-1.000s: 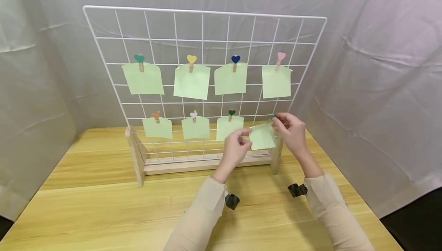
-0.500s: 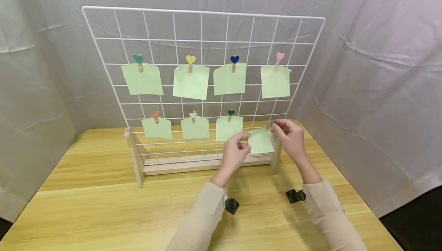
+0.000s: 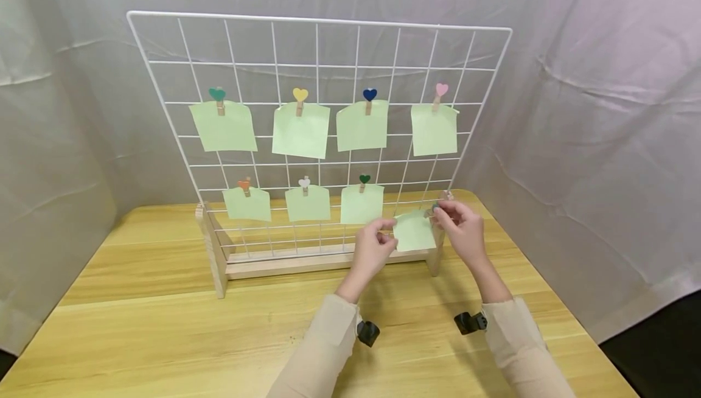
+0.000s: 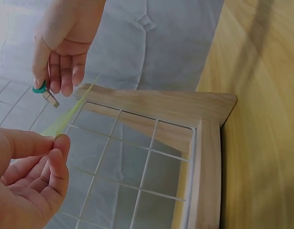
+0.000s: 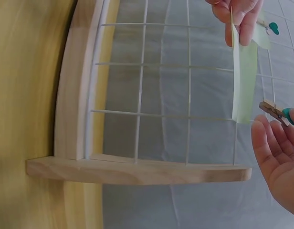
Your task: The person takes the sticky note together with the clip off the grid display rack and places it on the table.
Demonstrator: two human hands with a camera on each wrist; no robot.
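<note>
My left hand (image 3: 372, 251) pinches the left edge of a pale green paper note (image 3: 414, 231) between thumb and index finger. The note stands in front of the lower right of the white wire grid (image 3: 323, 164). In my right hand (image 3: 464, 230) a small wooden clothespin (image 5: 273, 110) with a teal heart (image 4: 39, 88) is pinched at its handle end. Both wrist views show the clothespin's tip close to the note but apart from it. Left of the note, a dark green heart clothespin (image 3: 364, 182) holds another note (image 3: 362, 204) on the grid.
The grid stands in a wooden base (image 3: 290, 269) on a wood-grain table (image 3: 164, 337). Several more green notes hang in two rows by heart clothespins, such as a yellow one (image 3: 300, 98) and a pink one (image 3: 440, 94). Grey cloth (image 3: 591, 160) surrounds the table.
Both hands have moved down a little with the note and the clothespin. The clothespin, which overlapped the note's upper right corner, now sits beside it. The hanging notes stay put.
</note>
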